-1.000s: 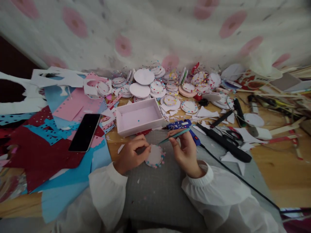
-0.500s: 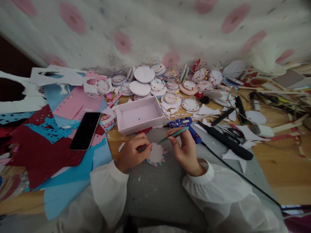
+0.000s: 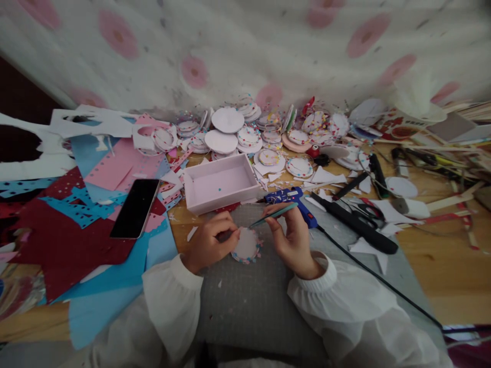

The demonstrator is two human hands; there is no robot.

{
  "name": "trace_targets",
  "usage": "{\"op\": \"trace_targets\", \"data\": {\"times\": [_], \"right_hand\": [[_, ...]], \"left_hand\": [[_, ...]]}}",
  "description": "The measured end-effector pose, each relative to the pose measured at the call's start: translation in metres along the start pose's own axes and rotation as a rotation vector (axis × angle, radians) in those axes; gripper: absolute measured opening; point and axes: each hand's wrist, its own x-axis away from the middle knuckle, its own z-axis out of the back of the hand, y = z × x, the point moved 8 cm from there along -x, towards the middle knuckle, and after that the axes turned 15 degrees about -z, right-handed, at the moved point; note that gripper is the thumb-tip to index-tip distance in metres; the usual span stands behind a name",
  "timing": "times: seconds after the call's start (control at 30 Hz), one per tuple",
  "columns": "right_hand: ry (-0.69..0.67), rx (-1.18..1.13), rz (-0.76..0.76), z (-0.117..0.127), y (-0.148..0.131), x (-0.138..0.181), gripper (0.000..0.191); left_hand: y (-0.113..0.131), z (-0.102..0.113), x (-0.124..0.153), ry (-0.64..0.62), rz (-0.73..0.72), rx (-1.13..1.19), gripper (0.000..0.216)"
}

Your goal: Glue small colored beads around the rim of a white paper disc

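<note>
A small white paper disc (image 3: 246,246) with pink and blue bits round its edge lies over the grey cutting mat (image 3: 245,312). My left hand (image 3: 213,240) pinches the disc's upper left rim between thumb and fingers. In my right hand (image 3: 290,237) is a pair of green tweezers (image 3: 274,214), closed round by the fingers, its tip pointing down-left at the disc's top edge. Whether the tips grip a bit there is too small to tell. A blue glue gun (image 3: 293,199) rests just beyond my right hand, and a pale pink open box (image 3: 222,189) stands behind the disc.
A black phone (image 3: 135,208) lies on coloured paper sheets (image 3: 72,225) at left. Decorated discs (image 3: 249,138) are piled along the back. A long black tool (image 3: 356,225), scissors (image 3: 366,212) and paper scraps lie at right. The gun's black cable (image 3: 376,278) crosses the mat.
Both hands, the disc and the tweezers hold almost the same place. The whole view has shifted very slightly.
</note>
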Motion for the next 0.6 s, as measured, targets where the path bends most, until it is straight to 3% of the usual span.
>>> {"op": "trace_targets", "data": {"times": [0.6], "right_hand": [[0.041,0.005,0.000,0.0032,0.0053,0.0005,0.005]], "left_hand": [[0.0011,0.0013,-0.0006,-0.008,0.010,0.001,0.020]]}}
